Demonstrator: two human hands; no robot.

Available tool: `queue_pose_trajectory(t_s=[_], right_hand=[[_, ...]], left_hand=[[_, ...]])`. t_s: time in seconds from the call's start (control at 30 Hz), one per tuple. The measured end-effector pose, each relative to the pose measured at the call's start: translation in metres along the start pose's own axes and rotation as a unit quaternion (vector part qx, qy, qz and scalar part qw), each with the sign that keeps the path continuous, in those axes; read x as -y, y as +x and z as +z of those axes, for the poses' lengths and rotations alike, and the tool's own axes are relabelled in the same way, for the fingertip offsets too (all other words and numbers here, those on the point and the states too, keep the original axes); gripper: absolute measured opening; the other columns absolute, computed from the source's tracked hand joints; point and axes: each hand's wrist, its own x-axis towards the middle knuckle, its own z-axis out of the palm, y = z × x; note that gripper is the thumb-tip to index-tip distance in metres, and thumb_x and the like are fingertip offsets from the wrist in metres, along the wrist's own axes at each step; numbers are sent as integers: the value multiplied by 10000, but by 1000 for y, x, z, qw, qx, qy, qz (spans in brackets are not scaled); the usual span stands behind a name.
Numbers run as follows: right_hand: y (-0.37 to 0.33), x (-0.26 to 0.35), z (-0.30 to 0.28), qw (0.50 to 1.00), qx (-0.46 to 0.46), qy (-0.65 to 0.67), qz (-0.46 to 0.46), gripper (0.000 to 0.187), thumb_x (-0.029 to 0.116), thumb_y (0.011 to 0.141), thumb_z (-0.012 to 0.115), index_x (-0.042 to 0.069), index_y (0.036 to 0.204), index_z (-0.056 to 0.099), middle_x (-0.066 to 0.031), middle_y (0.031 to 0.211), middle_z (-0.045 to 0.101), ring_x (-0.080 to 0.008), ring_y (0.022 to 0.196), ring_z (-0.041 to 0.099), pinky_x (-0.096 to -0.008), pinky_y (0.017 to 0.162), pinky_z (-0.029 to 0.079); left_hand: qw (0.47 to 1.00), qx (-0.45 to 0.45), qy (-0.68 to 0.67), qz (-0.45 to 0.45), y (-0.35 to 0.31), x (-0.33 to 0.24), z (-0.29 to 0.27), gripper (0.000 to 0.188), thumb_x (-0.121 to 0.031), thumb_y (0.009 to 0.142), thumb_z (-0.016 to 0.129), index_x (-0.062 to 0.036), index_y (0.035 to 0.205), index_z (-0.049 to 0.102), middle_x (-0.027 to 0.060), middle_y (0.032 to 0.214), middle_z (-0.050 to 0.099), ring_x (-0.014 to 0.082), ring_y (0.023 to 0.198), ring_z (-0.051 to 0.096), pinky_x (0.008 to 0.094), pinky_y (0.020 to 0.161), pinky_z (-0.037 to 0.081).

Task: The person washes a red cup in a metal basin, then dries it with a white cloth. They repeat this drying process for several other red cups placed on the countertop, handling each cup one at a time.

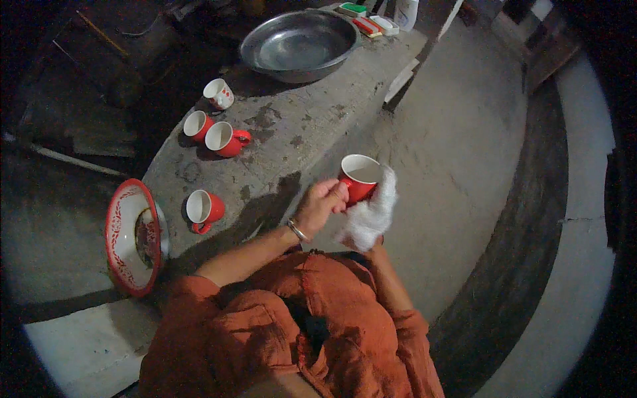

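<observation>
A red mug (357, 191) with a white inside is held up in front of my body, over the floor beyond the ledge's edge. My left hand (321, 207), a metal bangle at its wrist, is closed at the mug's handle side. A white cloth (373, 215) wraps the mug's right side and lower part. My right hand (377, 241) is almost wholly hidden beneath that cloth and presses it to the mug. On the grey ledge (265, 156) to the left stand two red mugs (232, 144) side by side, and another red mug (213, 207) sits nearer me.
A white cup with red marks (223, 97) stands behind the mugs. Farther back is a wide metal basin (298, 50), with soap-like bars (369, 26) and a white bottle (406, 14) beside it. A red-rimmed enamel basin (137, 280) tilts at the ledge's near left end.
</observation>
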Motion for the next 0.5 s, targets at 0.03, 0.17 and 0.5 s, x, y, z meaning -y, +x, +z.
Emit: queue_pose_trajectory(t_s=[0.03, 0.17, 0.5], right_hand=[[1, -2, 7, 1000, -5, 5, 8, 588, 237, 634, 688, -13, 1119, 469, -160, 1138, 460, -311, 969, 451, -384, 873, 361], [35, 66, 10, 992, -55, 116, -10, 684, 472, 652, 658, 3, 1115, 472, -162, 1191, 439, -313, 1059, 423, -403, 934, 315], [46, 96, -23, 972, -78, 217, 40, 727, 285, 707, 613, -2, 1290, 287, -131, 1178, 455, -230, 1056, 460, -350, 916, 362]], left_hand=[[1000, 3, -12, -5, -5, 3, 11, 248, -241, 906, 459, -49, 759, 513, -31, 633, 457, 48, 569, 412, 197, 546, 361], [999, 26, 37, 9, -5, 7, 15, 267, -273, 912, 450, -61, 760, 504, -33, 631, 447, 52, 573, 405, 210, 556, 358], [990, 69, -111, -51, 2, 0, -6, 237, -261, 894, 472, -34, 905, 540, 19, 795, 554, 103, 767, 537, 248, 682, 426]])
